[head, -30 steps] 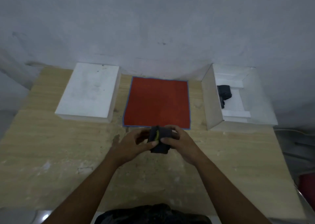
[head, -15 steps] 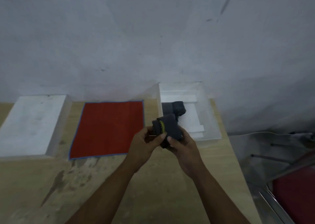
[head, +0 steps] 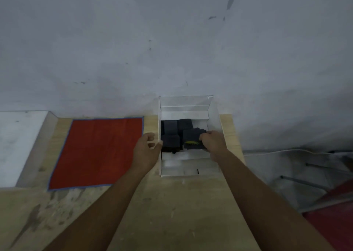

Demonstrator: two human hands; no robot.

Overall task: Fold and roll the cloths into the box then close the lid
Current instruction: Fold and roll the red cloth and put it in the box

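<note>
An open white box (head: pixel 215 115) stands at the table's back right. Rolled dark grey cloths (head: pixel 172 128) lie inside it. My right hand (head: pixel 213 142) reaches into the box and grips another rolled dark cloth with a yellow tag (head: pixel 193 139), low in the box beside the others. My left hand (head: pixel 146 149) rests at the box's left wall, thumb and fingers pinching its edge. A red cloth with a blue hem (head: pixel 97 151) lies flat on the table left of the box.
The white lid (head: pixel 19 143) lies at the far left on the wooden table (head: pixel 172 212). A grey wall rises right behind the box. Beyond the table's right edge are a white cable, metal rods and something red (head: pixel 332 218).
Both hands carried the rolled cloth from over the table's front to the right. Now my right hand alone holds it inside the box, and my left hand has shifted to the box's wall.
</note>
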